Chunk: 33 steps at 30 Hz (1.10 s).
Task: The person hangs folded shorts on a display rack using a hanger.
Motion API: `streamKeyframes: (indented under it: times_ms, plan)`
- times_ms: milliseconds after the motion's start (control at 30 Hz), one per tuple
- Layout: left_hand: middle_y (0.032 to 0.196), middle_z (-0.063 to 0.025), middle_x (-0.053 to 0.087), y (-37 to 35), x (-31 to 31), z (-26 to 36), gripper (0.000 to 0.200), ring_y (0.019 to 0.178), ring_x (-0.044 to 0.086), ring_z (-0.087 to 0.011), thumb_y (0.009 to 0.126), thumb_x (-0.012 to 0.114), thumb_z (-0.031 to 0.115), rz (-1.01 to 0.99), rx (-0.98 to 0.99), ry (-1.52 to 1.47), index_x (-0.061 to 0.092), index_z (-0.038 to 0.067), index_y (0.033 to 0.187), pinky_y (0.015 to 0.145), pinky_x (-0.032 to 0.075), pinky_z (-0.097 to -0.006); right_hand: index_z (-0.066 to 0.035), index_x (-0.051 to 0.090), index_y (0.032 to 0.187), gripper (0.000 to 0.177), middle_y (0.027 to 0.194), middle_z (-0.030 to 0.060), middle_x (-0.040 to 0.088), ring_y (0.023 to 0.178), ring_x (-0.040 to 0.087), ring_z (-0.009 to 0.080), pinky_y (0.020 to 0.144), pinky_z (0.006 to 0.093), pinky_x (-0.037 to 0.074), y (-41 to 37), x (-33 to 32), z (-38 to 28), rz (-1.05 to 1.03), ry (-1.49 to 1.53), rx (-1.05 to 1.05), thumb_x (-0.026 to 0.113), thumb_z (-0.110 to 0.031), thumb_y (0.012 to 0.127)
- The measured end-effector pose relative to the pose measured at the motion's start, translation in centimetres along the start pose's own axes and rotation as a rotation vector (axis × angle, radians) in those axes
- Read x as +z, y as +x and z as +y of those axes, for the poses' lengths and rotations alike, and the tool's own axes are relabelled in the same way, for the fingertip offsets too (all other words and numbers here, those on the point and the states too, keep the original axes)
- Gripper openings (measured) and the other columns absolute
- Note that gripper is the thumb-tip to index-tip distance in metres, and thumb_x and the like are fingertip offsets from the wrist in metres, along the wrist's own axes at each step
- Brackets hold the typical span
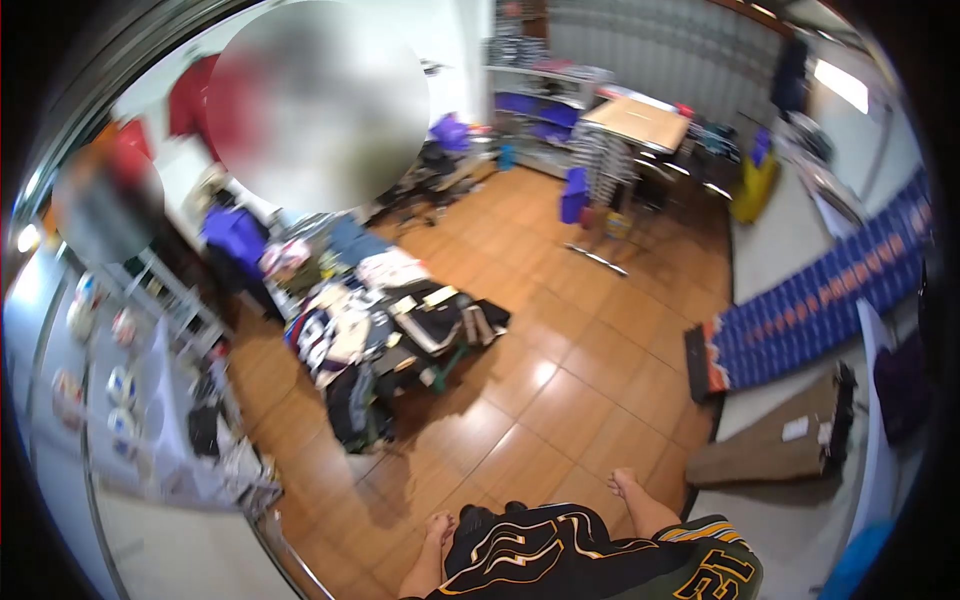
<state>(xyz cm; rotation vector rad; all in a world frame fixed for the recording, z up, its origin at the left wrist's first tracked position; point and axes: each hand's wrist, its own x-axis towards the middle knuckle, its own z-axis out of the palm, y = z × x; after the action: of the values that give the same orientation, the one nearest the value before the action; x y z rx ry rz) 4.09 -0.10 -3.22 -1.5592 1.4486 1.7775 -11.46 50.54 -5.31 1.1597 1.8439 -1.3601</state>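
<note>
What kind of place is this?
Most likely a sports clothing shop: a big pile of folded clothes in the middle, balls lined up at the left, and a black-and-gold jersey at the bottom edge.

Orange-brown floor (560,390) carries a low table (452,362) heaped with folded clothes (370,325)

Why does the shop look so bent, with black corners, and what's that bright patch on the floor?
Head view: a fisheye lens bows the floor and blackens the corners; the patch is glare on glossy tiles; the clothes pile casts a shadow toward the wearer; far shelves look soft.
</note>
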Motion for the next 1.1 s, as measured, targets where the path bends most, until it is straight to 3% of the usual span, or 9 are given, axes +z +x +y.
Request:
streamKeyframes:
  times_ms: [233, 300, 367, 433, 567, 633, 733, 933, 1100]
  plan:
    - [0.065, -0.0056, 0.061, 10.3, 5.3, 10.5, 0.021, 0.048, 0.056, -0.0170, 0.096, 0.052, 0.017, -0.798, -0.275, 0.356, 0.064, 0.007, 0.082, 0.042, 0.043, -0.0284, -0.007, 0.061, 0.115, 0.027, 0.107, 0.0116, 0.070, 0.093, 0.068, 0.0281, 0.077, 0.0418, 0.056, -7.1, -0.3, -2.4, 0.139, 0.399, 0.062, 0.053, -0.023, 0.095]
    - [0.065, -0.0058, 0.060, 11.7, 9.4, 14.8, 0.021, 0.048, 0.056, -0.0169, 0.096, 0.052, 0.018, -0.764, -0.228, 0.513, 0.063, 0.007, 0.082, 0.042, 0.042, -0.0287, -0.006, 0.061, 0.117, 0.028, 0.114, 0.0122, 0.068, 0.102, 0.066, 0.0283, 0.081, 0.0419, 0.055, -4.9, 0.5, 0.0, 0.134, 0.575, 0.155, 0.055, -0.022, 0.095]
    - [0.065, -0.0064, 0.060, 11.5, 10.0, 18.5, 0.022, 0.048, 0.055, -0.0168, 0.095, 0.053, 0.020, -0.651, -0.102, 0.694, 0.063, 0.007, 0.081, 0.041, 0.042, -0.0291, -0.008, 0.063, 0.105, 0.019, 0.095, 0.0099, 0.070, 0.079, 0.068, 0.0243, 0.064, 0.0364, 0.056, -2.6, 1.1, 2.6, 0.241, 0.726, 0.197, 0.055, -0.020, 0.093]
    - [0.065, -0.0069, 0.060, 12.1, 14.5, 23.7, 0.023, 0.048, 0.055, -0.0167, 0.095, 0.054, 0.022, -0.524, 0.031, 0.857, 0.063, 0.007, 0.081, 0.041, 0.042, -0.0296, -0.007, 0.060, 0.116, 0.026, 0.105, 0.0137, 0.069, 0.087, 0.069, 0.0296, 0.074, 0.0393, 0.058, 4.0, 2.0, 8.5, 0.148, 0.614, 0.209, 0.054, -0.019, 0.094]
    - [0.065, -0.0079, 0.059, 14.8, 27.1, 32.4, 0.025, 0.047, 0.054, -0.0164, 0.095, 0.056, 0.026, -0.281, 0.348, 1.120, 0.062, 0.007, 0.080, 0.041, 0.042, -0.0306, -0.003, 0.049, 0.133, 0.040, 0.125, 0.0194, 0.061, 0.114, 0.060, 0.0372, 0.088, 0.0492, 0.052, -0.9, 2.1, 1.6, 0.158, 0.791, 0.330, 0.048, -0.019, 0.096]
    - [0.065, -0.0084, 0.059, 16.0, 31.7, 35.9, 0.027, 0.046, 0.054, -0.0162, 0.095, 0.057, 0.028, -0.152, 0.515, 1.207, 0.062, 0.007, 0.080, 0.041, 0.041, -0.0310, -0.004, 0.065, 0.111, 0.025, 0.092, 0.0172, 0.068, 0.087, 0.069, 0.0337, 0.072, 0.0431, 0.055, 1.1, 3.3, -0.5, 0.428, 1.040, 0.454, 0.055, -0.019, 0.094]
    - [0.082, -0.0076, 0.069, 16.5, 41.0, 39.9, 0.015, 0.069, 0.066, -0.0186, 0.090, 0.063, 0.019, -0.528, 0.258, 0.874, 0.069, 0.006, 0.089, 0.052, 0.048, -0.0336, -0.003, 0.066, 0.114, 0.030, 0.092, 0.0170, 0.068, 0.092, 0.068, 0.0315, 0.078, 0.0429, 0.055, -0.2, 3.0, -6.2, 0.358, 1.021, 0.413, 0.059, -0.023, 0.094]
    - [0.092, -0.0040, 0.069, 10.9, 58.4, 47.6, 0.023, 0.074, 0.065, -0.0146, 0.093, 0.063, 0.024, -0.654, 0.356, 0.921, 0.064, 0.007, 0.108, 0.053, 0.045, -0.0275, -0.002, 0.065, 0.116, 0.031, 0.095, 0.0180, 0.068, 0.092, 0.068, 0.0305, 0.079, 0.0424, 0.055, 10.4, 13.6, -3.3, 0.308, 1.001, 0.476, 0.059, -0.022, 0.093]
    - [0.097, -0.0037, 0.069, 12.0, 65.5, 49.4, 0.026, 0.077, 0.066, -0.0133, 0.094, 0.063, 0.026, -0.728, 0.351, 0.995, 0.063, 0.007, 0.112, 0.056, 0.046, -0.0286, -0.001, 0.064, 0.118, 0.033, 0.098, 0.0189, 0.069, 0.092, 0.069, 0.0294, 0.080, 0.0420, 0.056, 19.3, 9.5, -8.5, 0.255, 0.900, 0.508, 0.059, -0.022, 0.092]
